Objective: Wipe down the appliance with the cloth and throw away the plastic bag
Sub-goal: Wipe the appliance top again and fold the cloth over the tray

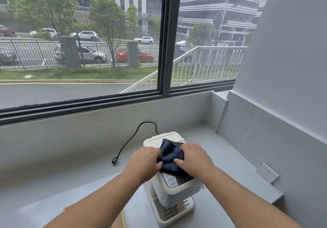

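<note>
A white countertop appliance (pixel 178 190) with a dark top panel, a row of front buttons and a drip tray stands on the grey counter (pixel 74 178) just below the middle of the head view. A dark blue striped cloth (pixel 170 154) lies bunched on its top. My left hand (pixel 146 164) grips the cloth's left side and my right hand (pixel 192 158) pinches its right side. Both hands rest on the appliance's top. No plastic bag is in view.
The appliance's black power cord (pixel 131 139) loops behind it, and its plug (pixel 115 160) lies loose on the counter to the left. A wall socket (pixel 267 172) sits on the right wall. A large window runs behind the counter. The counter's right edge drops off near the socket.
</note>
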The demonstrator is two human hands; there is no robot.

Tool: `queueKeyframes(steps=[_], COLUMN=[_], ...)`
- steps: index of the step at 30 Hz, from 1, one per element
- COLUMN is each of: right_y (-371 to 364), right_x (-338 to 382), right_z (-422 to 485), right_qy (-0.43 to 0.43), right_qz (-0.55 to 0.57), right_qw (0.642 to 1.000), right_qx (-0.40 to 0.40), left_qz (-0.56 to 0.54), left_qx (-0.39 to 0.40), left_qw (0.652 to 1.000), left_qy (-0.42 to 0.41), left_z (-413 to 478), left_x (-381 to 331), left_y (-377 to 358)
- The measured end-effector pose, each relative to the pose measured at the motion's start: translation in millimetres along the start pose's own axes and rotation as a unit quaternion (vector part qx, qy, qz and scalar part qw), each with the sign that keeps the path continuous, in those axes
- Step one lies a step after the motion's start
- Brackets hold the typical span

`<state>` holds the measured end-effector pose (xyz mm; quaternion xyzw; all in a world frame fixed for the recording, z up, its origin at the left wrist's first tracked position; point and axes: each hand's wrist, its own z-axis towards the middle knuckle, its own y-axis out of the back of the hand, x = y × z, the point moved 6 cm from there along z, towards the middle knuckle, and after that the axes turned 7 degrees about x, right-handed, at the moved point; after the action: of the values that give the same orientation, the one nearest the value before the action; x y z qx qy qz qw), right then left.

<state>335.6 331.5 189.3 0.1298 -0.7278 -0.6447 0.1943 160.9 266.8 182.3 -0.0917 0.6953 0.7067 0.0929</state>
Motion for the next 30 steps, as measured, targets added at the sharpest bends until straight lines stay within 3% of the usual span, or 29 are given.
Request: queueKeyframes(steps=[9,16,21,27,30], right_y=[10,43,71,113,133], right_x=[4,1,-5,-10,-8], right_z=[-9,-10,8,26,37], right_qy=[-0.025,0.041,0.070,0.131,0.167], right_qz=[0.007,0.038,0.011,0.072,0.114], right_qw=[1.000,0.993,0.994,0.983,0.970], right_qx=[-0.010,-0.103,-0.084,-0.106,-0.134], left_qz=[-0.168,-0.156,-0.144,-0.232,-0.221], left_qx=[0.001,-0.028,-0.048,0.000,0.014], left_qw=[0.985,0.983,0.981,0.973,0.974], left_qy=[-0.030,-0.090,-0.120,-0.015,0.040], left_z=[13,24,36,47,51], left_x=[-8,-38,-53,-39,-27], left_y=[12,45,66,67,68])
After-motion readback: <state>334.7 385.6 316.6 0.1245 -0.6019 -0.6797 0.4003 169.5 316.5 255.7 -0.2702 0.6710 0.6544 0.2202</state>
